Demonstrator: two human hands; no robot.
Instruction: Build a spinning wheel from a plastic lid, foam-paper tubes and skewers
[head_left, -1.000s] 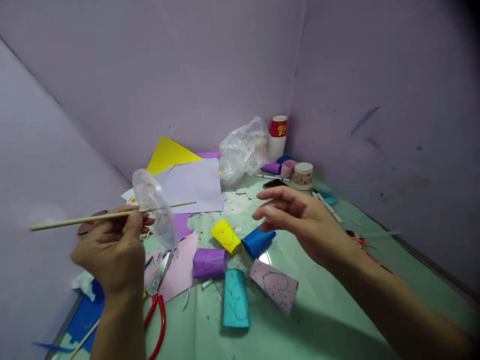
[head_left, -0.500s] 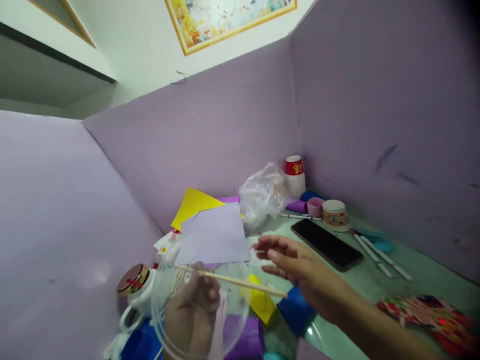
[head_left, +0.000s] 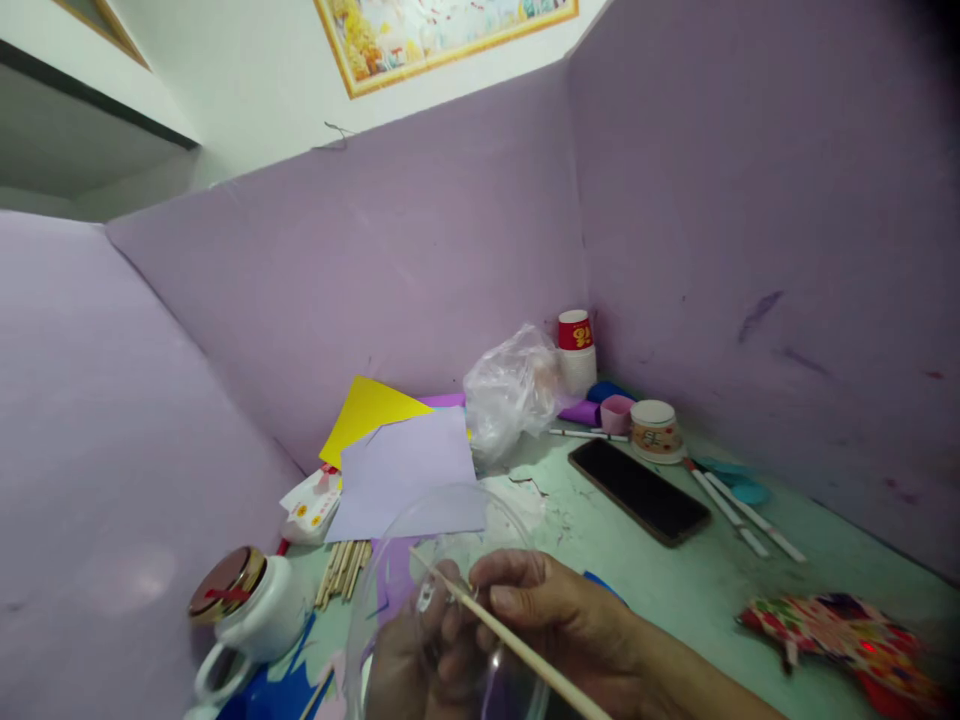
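A round clear plastic lid (head_left: 379,585) is held up close in front of me, and the things behind it show through. My left hand (head_left: 420,655) is behind the lid, fingers curled on it and partly blurred by the plastic. A thin wooden stick (head_left: 540,668) slants across the lid, from its middle down to the lower right. My right hand (head_left: 577,620) comes in from the right, thumb and index finger pinched at the stick near the lid's middle. Whether the stick passes through the lid I cannot tell.
Behind the hands lie pale purple paper (head_left: 409,470), yellow paper (head_left: 367,415), a plastic bag (head_left: 510,395) and short wooden sticks (head_left: 343,572). A white teapot (head_left: 274,610) stands left. Rightward are a phone (head_left: 637,490), a paper cup (head_left: 654,432), markers (head_left: 739,515) and a floral pouch (head_left: 832,630).
My right hand has moved left and down, from apart to touching the stick at the lid. The stick now tilts more steeply. The view has shifted slightly rightward.
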